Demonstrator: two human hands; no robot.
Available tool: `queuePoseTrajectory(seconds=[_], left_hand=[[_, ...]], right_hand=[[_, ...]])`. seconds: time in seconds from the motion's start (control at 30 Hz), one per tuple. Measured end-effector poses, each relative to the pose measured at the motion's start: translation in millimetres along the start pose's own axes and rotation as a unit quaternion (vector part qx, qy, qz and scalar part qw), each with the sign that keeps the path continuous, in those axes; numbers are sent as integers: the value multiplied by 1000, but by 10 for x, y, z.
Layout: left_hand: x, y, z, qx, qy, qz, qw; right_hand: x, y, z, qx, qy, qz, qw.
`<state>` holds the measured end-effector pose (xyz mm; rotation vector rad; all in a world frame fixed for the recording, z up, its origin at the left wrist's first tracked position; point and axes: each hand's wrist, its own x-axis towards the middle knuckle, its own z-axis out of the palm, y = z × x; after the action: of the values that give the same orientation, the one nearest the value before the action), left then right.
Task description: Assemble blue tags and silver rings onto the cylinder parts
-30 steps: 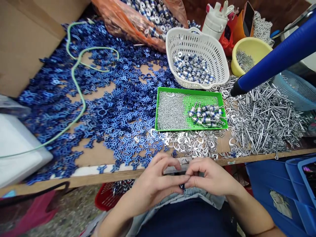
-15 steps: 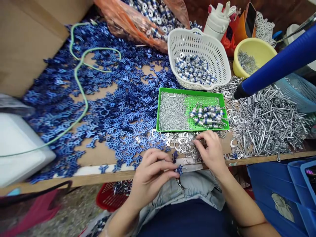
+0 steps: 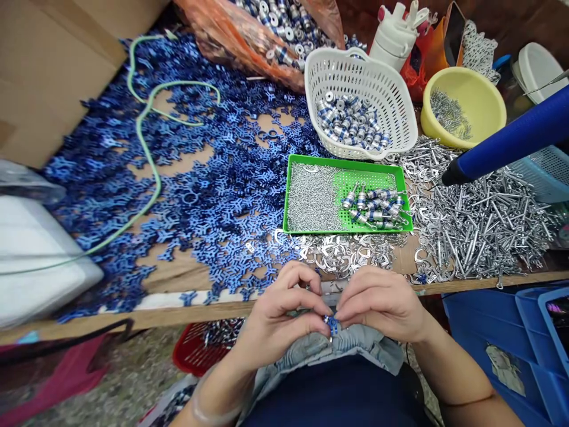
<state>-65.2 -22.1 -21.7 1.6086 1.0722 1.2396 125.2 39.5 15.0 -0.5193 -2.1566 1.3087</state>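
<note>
Just past the table's front edge, my left hand (image 3: 287, 317) pinches a small blue part (image 3: 331, 323) with a bit of metal on it. My right hand (image 3: 380, 302) meets it from the right, its fingertips closed at the same part; whatever they grip is too small to make out. Beyond the hands lie loose silver curved pieces (image 3: 351, 254). Behind these stands a green tray (image 3: 349, 230) with small metal bits on its left side and silver-and-blue cylinders with pins on its right. Many flat blue three-armed pieces (image 3: 222, 207) cover the table's left.
A white basket (image 3: 395, 89) of cylinders stands behind the tray, near a yellow bowl (image 3: 489, 107). Silver rods (image 3: 484, 225) are heaped at right under a blue pole (image 3: 511, 136). An orange bag (image 3: 222, 35), a white bottle (image 3: 393, 38) and a pale green cord (image 3: 146, 148) lie farther around.
My right hand has left the curved silver pieces and come down and inward to meet my left hand. My left hand has shifted slightly right, still holding the blue part.
</note>
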Motion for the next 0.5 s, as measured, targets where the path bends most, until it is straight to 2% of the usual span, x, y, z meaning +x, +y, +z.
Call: queuePoseTrajectory(seconds=[0.2,0.23,0.3,0.37,0.4,0.43,0.5], left_hand=[[-14,-55,50,-78,30,-34,996],[-17,-67,50,-82,43,-32,995],[-25,-88,39,-70,67,-19,995],[-36,-105,19,-41,84,-5,996],[-44,-112,9,-23,90,-2,996],[-52,-118,0,-8,95,-1,995],[-71,-126,-11,17,96,-1,995]], right_hand=[[-35,52,0,21,14,28,999],[-64,78,-13,34,38,54,997],[-138,158,-41,20,135,134,982],[-207,266,-58,-95,235,208,945],[-231,322,-60,-180,257,226,922],[-244,374,-59,-265,255,230,901],[-233,456,-57,-414,205,209,862]])
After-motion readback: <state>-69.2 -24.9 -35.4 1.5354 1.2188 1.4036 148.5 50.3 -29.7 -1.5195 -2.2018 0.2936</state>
